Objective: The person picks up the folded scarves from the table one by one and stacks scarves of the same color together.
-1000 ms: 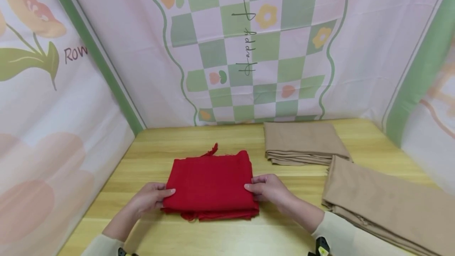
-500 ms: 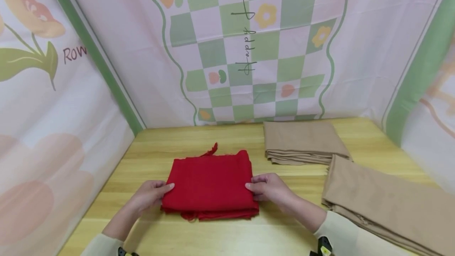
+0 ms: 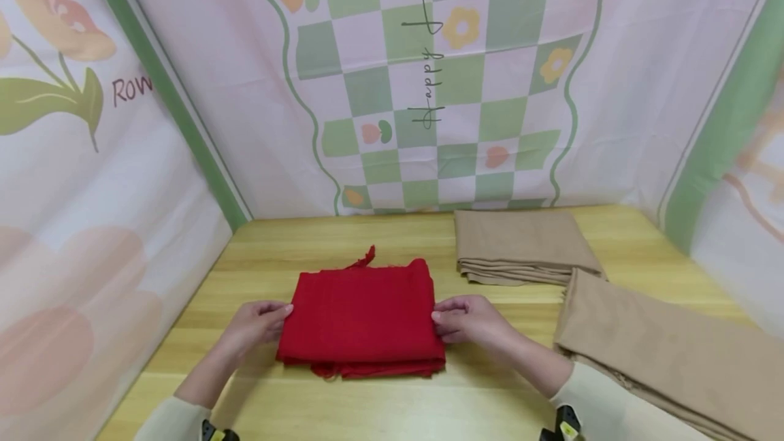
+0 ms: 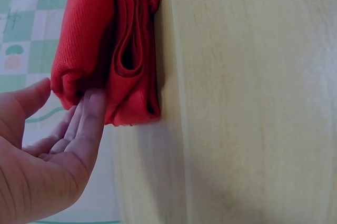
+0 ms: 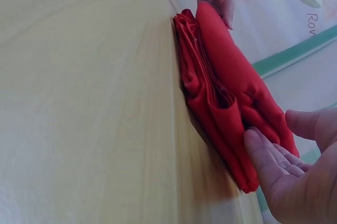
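Note:
A folded red cloth (image 3: 361, 318) lies on the wooden table in the head view, a short twisted strand sticking out behind it. At its left side is my left hand (image 3: 252, 327), the thumb tip at the cloth's edge. My right hand (image 3: 474, 320) is at the opposite side in much the same way. Both wrist views show fairly straight fingers touching the side below the top fold, with the thumb just at the outer edge. Several layers of the cloth (image 4: 87, 40) show in the left wrist view, and the red bundle (image 5: 221, 50) stands between both hands in the right wrist view.
A folded tan cloth (image 3: 520, 240) lies at the back right of the table (image 3: 245, 257). A larger tan cloth (image 3: 661, 346) is nearer on the right, its corner meeting the first one. Printed fabric walls (image 3: 514, 73) enclose the back and sides.
Both thumbs have slid outward from the top of the red cloth to its side edges, and the hands have drawn slightly apart. The cloth has stayed in place.

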A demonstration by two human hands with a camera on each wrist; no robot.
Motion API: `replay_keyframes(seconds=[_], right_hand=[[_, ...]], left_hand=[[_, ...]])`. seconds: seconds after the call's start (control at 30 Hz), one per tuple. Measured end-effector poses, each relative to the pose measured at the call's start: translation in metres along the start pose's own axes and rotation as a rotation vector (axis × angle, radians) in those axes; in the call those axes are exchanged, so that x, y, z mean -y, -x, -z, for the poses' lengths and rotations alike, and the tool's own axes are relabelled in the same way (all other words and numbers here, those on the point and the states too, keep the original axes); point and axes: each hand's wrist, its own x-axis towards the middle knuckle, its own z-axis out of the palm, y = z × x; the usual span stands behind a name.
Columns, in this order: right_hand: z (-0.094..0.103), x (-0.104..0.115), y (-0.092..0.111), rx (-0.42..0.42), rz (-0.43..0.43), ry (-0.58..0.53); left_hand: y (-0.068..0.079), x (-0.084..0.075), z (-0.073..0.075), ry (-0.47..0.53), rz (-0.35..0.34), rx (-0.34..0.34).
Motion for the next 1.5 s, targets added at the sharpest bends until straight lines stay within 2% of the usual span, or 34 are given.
replay_keyframes(seconds=[0.17,0.53,0.7,0.87,1.07,1.37,1.5], right_hand=[[0.006,0.003,0.001,0.002,0.012,0.003],[0.026,0.014,0.007,0.004,0.07,0.045],[0.037,0.019,0.011,-0.012,0.092,0.064],[0.051,0.024,0.018,-0.063,0.09,0.114],[0.07,0.027,0.025,-0.113,0.096,0.158],[0.101,0.029,0.041,-0.15,0.135,0.201],[0.117,0.027,0.049,-0.192,0.136,0.245]], left_hand=[[-0.002,-0.004,0.003,0.081,-0.041,-0.031],[-0.002,-0.021,0.007,0.099,-0.143,-0.115],[-0.005,-0.029,0.002,0.128,-0.19,-0.145],[-0.007,-0.039,-0.017,0.138,-0.24,-0.122],[-0.01,-0.048,-0.047,0.159,-0.252,-0.058],[-0.013,-0.062,-0.091,0.166,-0.291,0.076],[-0.014,-0.067,-0.112,0.152,-0.319,0.149]])
